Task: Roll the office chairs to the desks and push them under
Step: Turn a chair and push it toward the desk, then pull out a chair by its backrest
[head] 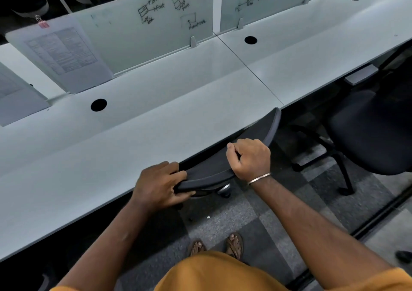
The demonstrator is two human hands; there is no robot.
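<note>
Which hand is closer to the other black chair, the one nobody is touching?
Right. The right hand grips the chair back on the side toward the other chair; the left hand grips the far end.

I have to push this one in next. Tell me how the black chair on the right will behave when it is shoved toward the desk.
The black chair will probably roll easily: its splayed legs stand on flat carpet tiles. It may swivel or veer if pushed off-centre, since the seat seems to sit on one central post. Its padded seat looks bulky, so expect moderate weight.
</note>
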